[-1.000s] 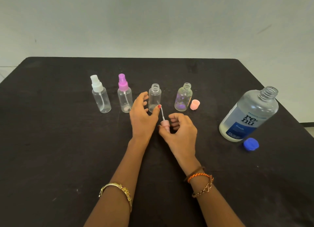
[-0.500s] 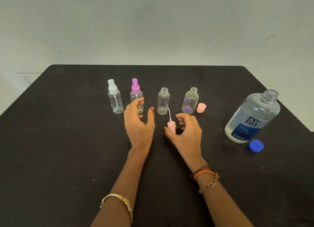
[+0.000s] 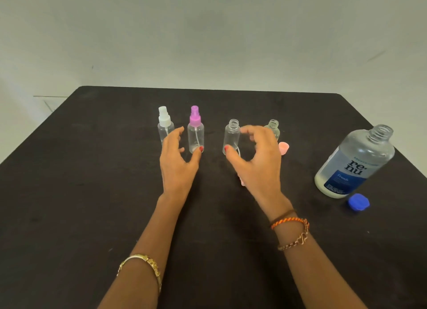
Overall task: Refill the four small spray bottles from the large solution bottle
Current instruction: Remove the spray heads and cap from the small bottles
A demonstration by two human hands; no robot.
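Black surface [image 3: 69, 216]; four small bottles in a row nearer its far edge, all upright. Leftmost: clear bottle with white sprayer [image 3: 165, 126]. Left hand [image 3: 178, 160] in front of it, fingers relaxed and spread, holding nothing, thumb tip at the base of the pink-sprayer bottle [image 3: 195, 133]. Third: uncapped clear bottle [image 3: 231, 135], neck open. Right hand [image 3: 256, 160] just right of it, fingers arched, thumb near the bottle base; whether it touches, cannot tell. Nothing gripped. Pink sprayer head [image 3: 242, 181] lying on surface, mostly hidden under right hand. Fourth: uncapped greenish bottle [image 3: 274, 127], small pink cap [image 3: 283, 148] beside it. Near right edge: large solution bottle [image 3: 353, 163], uncapped, blue cap [image 3: 357, 204] just in front.
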